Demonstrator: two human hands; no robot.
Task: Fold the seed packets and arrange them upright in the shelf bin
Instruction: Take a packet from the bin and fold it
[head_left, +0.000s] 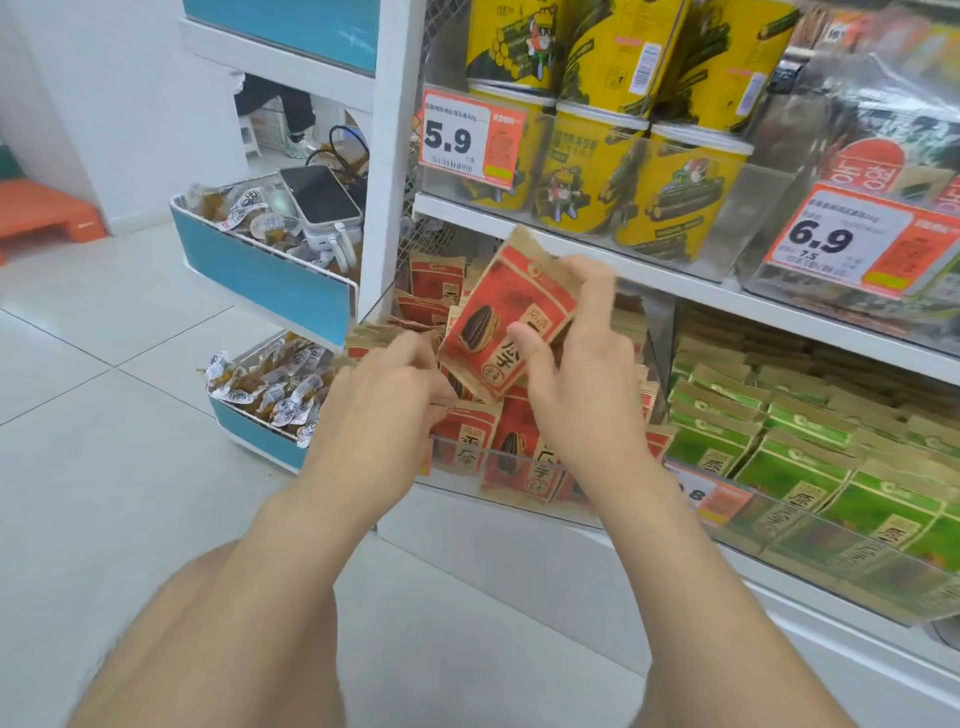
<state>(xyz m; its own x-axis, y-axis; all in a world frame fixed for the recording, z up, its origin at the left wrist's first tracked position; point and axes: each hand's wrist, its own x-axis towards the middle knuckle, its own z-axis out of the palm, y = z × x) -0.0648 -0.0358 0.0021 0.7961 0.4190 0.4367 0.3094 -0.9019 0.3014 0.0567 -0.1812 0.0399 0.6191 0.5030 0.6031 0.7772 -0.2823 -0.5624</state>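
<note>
Just now the right hand (582, 384) pinches one red packet (509, 322), thumb on its front and fingers curled over its top edge, holding it tilted just above the clear bin (457, 462). More packets (519, 447) stand packed inside. The left hand (384, 395) reaches into the bin's left side, fingers bent onto packet tops; whether they grip one, I cannot tell.
</note>
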